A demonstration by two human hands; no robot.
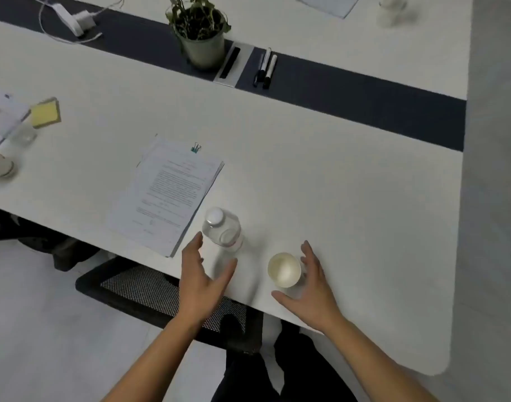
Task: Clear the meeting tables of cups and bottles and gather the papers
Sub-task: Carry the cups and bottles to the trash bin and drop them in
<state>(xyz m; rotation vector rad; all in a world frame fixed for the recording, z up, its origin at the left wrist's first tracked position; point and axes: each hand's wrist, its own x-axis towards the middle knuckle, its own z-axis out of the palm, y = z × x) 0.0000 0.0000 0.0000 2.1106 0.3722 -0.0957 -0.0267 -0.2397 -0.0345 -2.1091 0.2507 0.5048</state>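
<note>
Hands, 2, bare, both spread wide and holding nothing. Left hand [202, 281]: thumb and fingers flank the bottle [222, 232], which stands capped at its 12 o'clock, apparently set for a wrap-around grasp; whether they touch it cannot be told. Right hand [310, 291]: curved beside the paper cup [284, 269] at its 10 o'clock. The cup is upright and open-topped, so a side grip would keep it level. Both items stand near the table [350, 184] edge, just apart. Papers [167, 192], 1 stack, lie flat at the bottle's 10 o'clock, with a binder clip [195, 147] at the far edge. Further cup [0, 166], blurred, at far 9 o'clock. Markers [266, 68], 2, and potted plant [200, 33] at 12 o'clock.
</note>
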